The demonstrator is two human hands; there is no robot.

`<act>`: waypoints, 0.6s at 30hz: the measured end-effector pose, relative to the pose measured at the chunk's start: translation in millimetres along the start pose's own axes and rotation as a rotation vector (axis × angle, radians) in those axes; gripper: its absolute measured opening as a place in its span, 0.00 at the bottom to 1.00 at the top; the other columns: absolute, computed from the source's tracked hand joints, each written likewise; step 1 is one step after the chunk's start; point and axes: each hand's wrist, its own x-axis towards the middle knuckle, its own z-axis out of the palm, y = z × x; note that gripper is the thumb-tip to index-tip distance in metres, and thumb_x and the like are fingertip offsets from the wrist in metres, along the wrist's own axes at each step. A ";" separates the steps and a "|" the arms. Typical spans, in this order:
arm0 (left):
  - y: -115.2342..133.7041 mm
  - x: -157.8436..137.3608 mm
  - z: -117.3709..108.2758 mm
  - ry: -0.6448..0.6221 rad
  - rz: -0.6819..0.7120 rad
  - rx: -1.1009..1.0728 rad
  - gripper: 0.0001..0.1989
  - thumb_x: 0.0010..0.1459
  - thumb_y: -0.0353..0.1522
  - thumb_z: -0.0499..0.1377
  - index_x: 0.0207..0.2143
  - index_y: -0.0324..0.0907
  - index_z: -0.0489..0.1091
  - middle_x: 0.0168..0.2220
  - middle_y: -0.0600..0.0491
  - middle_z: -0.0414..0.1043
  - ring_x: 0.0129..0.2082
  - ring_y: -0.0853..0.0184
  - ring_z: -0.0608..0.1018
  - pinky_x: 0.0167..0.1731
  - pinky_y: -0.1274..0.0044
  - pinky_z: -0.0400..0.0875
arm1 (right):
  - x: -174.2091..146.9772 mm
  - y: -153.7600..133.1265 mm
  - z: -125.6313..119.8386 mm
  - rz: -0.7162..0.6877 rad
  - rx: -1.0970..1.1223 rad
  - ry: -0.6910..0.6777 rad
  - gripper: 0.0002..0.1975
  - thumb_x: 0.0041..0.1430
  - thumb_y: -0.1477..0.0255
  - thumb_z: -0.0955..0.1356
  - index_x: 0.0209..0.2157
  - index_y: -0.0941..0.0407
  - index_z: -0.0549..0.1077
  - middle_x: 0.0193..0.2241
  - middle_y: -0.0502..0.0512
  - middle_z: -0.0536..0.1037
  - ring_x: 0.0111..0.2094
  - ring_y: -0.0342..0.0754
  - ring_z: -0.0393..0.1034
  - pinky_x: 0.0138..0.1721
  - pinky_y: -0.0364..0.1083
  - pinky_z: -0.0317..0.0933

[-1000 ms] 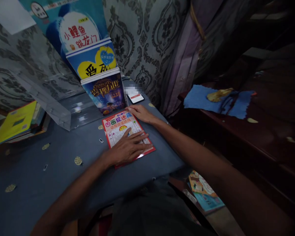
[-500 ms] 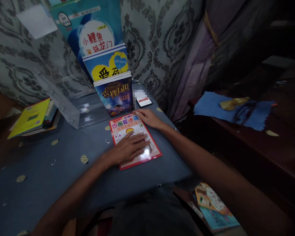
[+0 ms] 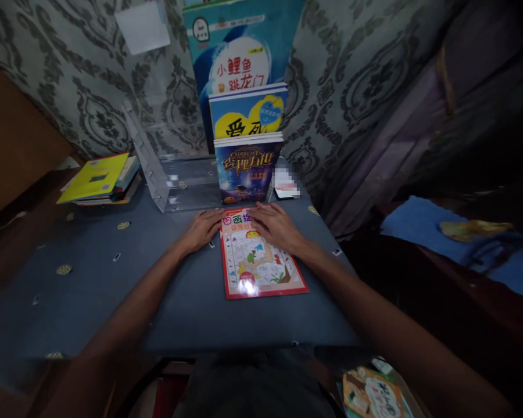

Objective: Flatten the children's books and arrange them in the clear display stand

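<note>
A red-bordered picture book (image 3: 261, 261) with a drawn scene on its cover lies flat on the cloth-covered table. My left hand (image 3: 203, 228) rests at the book's upper left edge, fingers stretched towards the corner. Across the upper right of the cover lies my right hand (image 3: 276, 226), its fingers extended and hiding part of the title. Neither hand grips anything. Just behind the book's top edge stands a dark blue book (image 3: 246, 168), in front of a blue-and-yellow book (image 3: 230, 116) and a taller teal book (image 3: 244, 38).
A clear plastic stand (image 3: 146, 157) extends left of the upright books. Further left is a book stack with a yellow book (image 3: 96, 177) on top. A phone (image 3: 286, 188) lies right of the stand. Blue cloth (image 3: 412, 223) covers part of a surface at right; another book (image 3: 372, 392) is low down.
The view has turned left. My left hand has slid from the middle of the cover to its upper left edge. My right hand has come from the top right corner onto the cover.
</note>
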 end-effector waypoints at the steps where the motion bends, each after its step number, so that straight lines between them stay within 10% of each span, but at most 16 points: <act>1: 0.5 -0.1 0.6 0.003 0.001 -0.002 0.21 0.71 0.37 0.47 0.62 0.45 0.66 0.65 0.46 0.66 0.65 0.61 0.68 0.66 0.58 0.58 | 1.9 -8.6 3.8 -0.054 0.004 -0.030 0.18 0.68 0.71 0.62 0.56 0.53 0.74 0.57 0.60 0.76 0.66 0.60 0.61 0.65 0.67 0.49; 18: -0.1 -3.0 0.1 -0.024 -0.002 0.001 0.22 0.72 0.36 0.46 0.64 0.45 0.64 0.67 0.46 0.63 0.67 0.62 0.66 0.66 0.60 0.56 | -50.0 -80.3 17.8 -0.432 0.125 -0.348 0.24 0.68 0.79 0.61 0.62 0.50 0.69 0.61 0.53 0.74 0.67 0.50 0.59 0.69 0.59 0.48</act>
